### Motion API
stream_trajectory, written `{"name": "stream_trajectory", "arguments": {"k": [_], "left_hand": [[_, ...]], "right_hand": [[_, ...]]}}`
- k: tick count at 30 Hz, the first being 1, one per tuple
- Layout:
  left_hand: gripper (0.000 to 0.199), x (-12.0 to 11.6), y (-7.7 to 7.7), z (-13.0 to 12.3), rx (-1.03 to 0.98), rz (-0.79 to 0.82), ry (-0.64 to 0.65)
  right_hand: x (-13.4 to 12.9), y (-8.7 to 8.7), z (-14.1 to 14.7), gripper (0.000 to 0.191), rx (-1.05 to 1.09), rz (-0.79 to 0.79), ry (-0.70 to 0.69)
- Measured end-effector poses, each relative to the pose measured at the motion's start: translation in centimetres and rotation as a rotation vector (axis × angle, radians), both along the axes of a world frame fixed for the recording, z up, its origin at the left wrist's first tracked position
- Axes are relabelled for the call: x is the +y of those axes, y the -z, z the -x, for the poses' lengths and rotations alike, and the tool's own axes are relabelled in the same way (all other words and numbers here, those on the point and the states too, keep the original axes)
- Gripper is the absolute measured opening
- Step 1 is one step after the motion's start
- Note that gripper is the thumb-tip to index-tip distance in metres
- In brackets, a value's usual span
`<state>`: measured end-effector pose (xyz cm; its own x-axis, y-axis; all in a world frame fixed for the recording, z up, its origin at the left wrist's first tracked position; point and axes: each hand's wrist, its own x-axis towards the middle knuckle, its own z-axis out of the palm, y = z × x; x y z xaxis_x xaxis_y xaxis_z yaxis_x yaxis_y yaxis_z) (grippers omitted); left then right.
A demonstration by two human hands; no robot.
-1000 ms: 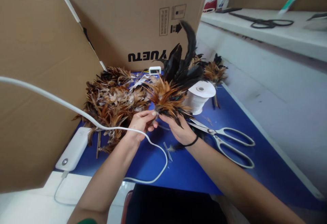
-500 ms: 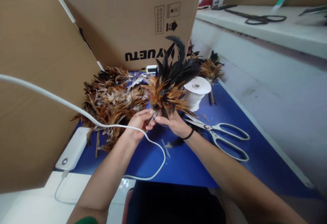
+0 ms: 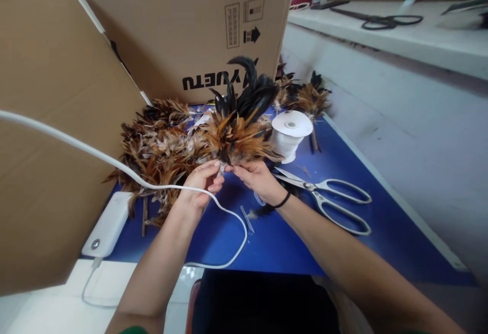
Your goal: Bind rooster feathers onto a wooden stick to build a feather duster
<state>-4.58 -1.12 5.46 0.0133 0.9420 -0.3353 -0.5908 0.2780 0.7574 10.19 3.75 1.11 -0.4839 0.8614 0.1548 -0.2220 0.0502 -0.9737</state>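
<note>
A bundle of brown and black feathers (image 3: 238,133) stands upright above my two hands over the blue table. My left hand (image 3: 204,179) pinches the wrapped base of the bundle between thumb and fingers. Just right of it, my right hand (image 3: 259,179) has thumb and fingertips pressed together at the lower edge of the feathers; what it pinches is too small to make out. A white spool (image 3: 292,125) is behind my right hand. Metal scissors (image 3: 316,187) lie partly open beside my right wrist. A large heap of brown feathers (image 3: 156,146) covers the table on the left.
Cardboard panels (image 3: 183,24) rise at the left and back. A white power bank (image 3: 109,224) sits at the left edge, and a white cable (image 3: 125,169) arches across my left wrist. More feather bundles (image 3: 312,97) lie behind the spool. Black scissors (image 3: 385,21) rest on the ledge.
The feather bundle has shifted left and turned slightly, uncovering more of the spool. My right hand has moved to the bundle's lower edge, and its fingertips have drawn slightly away from the left ones.
</note>
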Motion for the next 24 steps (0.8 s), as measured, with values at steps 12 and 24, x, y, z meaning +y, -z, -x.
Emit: {"name": "stream_trajectory", "arguments": {"k": [12,24], "left_hand": [[0.007,-0.3,0.8,0.1,-0.076,0.022,0.037],[0.015,-0.5,1.5,0.2,-0.076,-0.007,0.102]], "right_hand": [[-0.8,-0.7,0.4,0.024,0.043,0.32,0.01],[-0.7,-0.7,0.5,0.03,0.027,0.335,-0.08]]}}
